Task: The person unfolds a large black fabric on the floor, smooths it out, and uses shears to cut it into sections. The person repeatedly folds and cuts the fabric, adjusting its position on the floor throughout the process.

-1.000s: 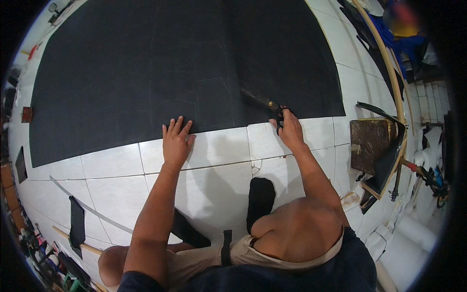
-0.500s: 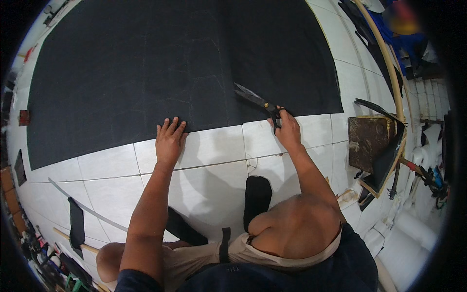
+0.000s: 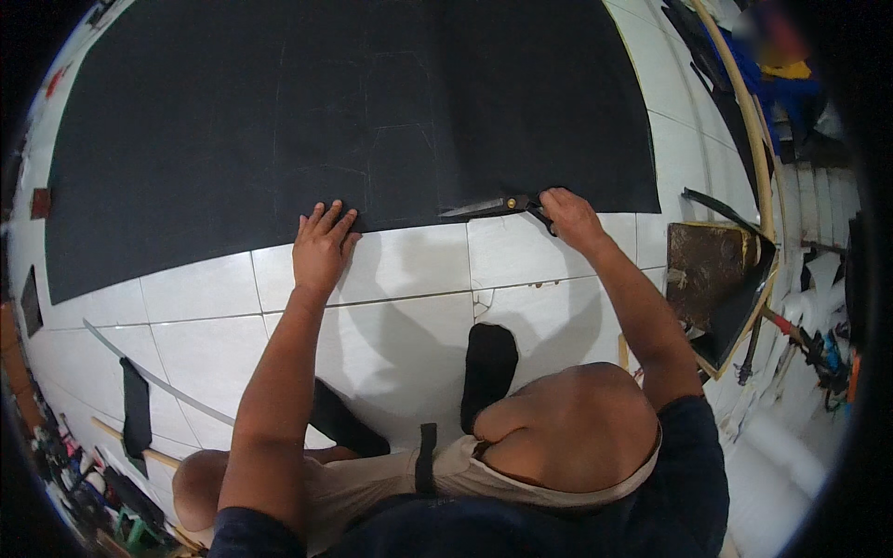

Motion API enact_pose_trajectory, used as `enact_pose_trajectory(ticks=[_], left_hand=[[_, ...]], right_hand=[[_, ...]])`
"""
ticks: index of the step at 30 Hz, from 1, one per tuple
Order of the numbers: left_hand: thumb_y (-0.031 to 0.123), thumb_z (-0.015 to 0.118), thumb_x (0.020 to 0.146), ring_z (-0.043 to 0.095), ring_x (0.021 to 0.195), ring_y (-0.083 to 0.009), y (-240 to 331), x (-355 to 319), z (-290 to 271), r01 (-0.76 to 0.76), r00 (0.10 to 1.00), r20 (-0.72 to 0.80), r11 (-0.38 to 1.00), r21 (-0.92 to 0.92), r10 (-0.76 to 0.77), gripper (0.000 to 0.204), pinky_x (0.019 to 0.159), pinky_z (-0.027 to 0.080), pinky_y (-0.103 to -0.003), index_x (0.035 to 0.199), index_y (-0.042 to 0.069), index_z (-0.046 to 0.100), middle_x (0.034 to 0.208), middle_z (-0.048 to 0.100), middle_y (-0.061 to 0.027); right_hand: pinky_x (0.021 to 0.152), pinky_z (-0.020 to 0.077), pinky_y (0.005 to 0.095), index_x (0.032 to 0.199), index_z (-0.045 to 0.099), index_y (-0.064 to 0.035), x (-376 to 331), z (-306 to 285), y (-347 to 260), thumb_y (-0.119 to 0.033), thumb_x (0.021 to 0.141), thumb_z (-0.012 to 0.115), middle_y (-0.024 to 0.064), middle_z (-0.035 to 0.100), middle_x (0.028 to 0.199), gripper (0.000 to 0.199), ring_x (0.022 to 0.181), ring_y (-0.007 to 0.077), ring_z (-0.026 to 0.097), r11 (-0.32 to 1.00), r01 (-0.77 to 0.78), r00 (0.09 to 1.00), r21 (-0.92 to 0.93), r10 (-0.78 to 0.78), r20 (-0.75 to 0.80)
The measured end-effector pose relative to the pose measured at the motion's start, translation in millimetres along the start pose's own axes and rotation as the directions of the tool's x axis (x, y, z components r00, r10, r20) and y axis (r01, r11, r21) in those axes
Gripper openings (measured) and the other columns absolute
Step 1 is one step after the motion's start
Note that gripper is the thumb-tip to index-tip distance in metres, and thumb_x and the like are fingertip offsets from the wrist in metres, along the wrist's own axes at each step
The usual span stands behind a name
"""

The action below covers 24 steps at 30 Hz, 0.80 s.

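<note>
A large black fabric sheet [image 3: 223, 121] lies spread on the white tiled floor, with faint pale lines drawn on it. My left hand [image 3: 323, 244] rests flat across its near edge, fingers spread, holding nothing. In my right hand [image 3: 569, 219] is a pair of scissors [image 3: 498, 205], fingers wrapped round the handles. The blades point left along the near edge of the fabric, right of my left hand. Whether fabric sits between the blades is too small to tell.
A brown worn board [image 3: 707, 270] and black strips lie on the right, beside a long wooden pole [image 3: 744, 102]. At the left are a thin metal strip [image 3: 177, 386] and a black fabric scrap [image 3: 136, 409]. My black-socked foot [image 3: 489, 363] is on the tiles [image 3: 409, 265].
The scissors have turned from pointing up and left over the fabric to lying nearly level along its near edge. My right hand has shifted slightly right and up; the left stays on the edge.
</note>
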<state>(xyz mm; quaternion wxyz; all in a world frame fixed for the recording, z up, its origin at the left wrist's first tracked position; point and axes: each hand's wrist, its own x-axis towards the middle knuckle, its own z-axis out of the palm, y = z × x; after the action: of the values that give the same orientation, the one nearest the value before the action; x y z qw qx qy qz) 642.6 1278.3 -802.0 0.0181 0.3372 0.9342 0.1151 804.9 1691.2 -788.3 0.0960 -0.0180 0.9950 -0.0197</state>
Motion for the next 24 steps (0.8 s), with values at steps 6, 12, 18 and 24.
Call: enact_pose_trajectory(ticks=[6, 12, 18, 24], left_hand=[[0.031, 0.068, 0.087, 0.048, 0.130, -0.0306, 0.3, 2.1, -0.1, -0.029, 0.999, -0.017, 0.999, 0.012, 0.030, 0.040, 0.109, 0.037, -0.051, 0.125, 0.021, 0.065, 0.137, 0.056, -0.0065], [0.032, 0.070, 0.086, 0.047, 0.132, -0.0297, -0.1, 0.0, 0.7, 0.000, 1.000, 0.025, 0.998, 0.055, -0.001, 0.042, 0.110, 0.036, -0.050, 0.125, 0.020, 0.064, 0.138, 0.055, -0.0066], [0.033, 0.069, 0.087, 0.048, 0.131, -0.0300, -0.1, 0.1, 0.7, -0.011, 1.000, -0.005, 1.000, 0.028, 0.012, 0.039, 0.109, 0.037, -0.052, 0.124, 0.020, 0.066, 0.137, 0.056, -0.0066], [0.034, 0.067, 0.088, 0.047, 0.132, -0.0286, 3.0, 1.7, 0.9, -0.004, 1.000, 0.013, 0.996, 0.084, 0.003, 0.038, 0.110, 0.037, -0.051, 0.124, 0.021, 0.065, 0.138, 0.055, -0.0055]], right_hand=[[0.082, 0.0517, 0.0441, 0.101, 0.053, -0.0025, -6.8, 17.5, 0.5, 0.005, 0.067, 0.072, 0.0157, 0.060, 0.101, 0.040, 0.096, 0.0337, 0.061, 0.986, -0.097, 0.990, 0.133, 0.110, -0.093], [0.082, 0.0506, 0.0441, 0.102, 0.054, -0.0033, -18.8, 31.6, -7.2, 0.005, 0.064, 0.074, 0.0147, 0.060, 0.099, 0.045, 0.097, 0.0337, 0.061, 0.993, -0.057, 0.944, 0.107, 0.088, -0.319], [0.083, 0.0501, 0.0439, 0.105, 0.056, -0.0030, -19.2, 31.7, -3.3, 0.008, 0.062, 0.073, 0.0150, 0.062, 0.102, 0.048, 0.097, 0.0351, 0.061, 0.977, -0.085, 0.942, 0.193, 0.142, -0.305], [0.084, 0.0498, 0.0444, 0.102, 0.057, -0.0021, -24.2, 35.2, -8.1, 0.012, 0.063, 0.069, 0.0164, 0.063, 0.100, 0.043, 0.098, 0.0352, 0.061, 0.938, -0.194, 0.921, 0.288, 0.275, -0.277]])
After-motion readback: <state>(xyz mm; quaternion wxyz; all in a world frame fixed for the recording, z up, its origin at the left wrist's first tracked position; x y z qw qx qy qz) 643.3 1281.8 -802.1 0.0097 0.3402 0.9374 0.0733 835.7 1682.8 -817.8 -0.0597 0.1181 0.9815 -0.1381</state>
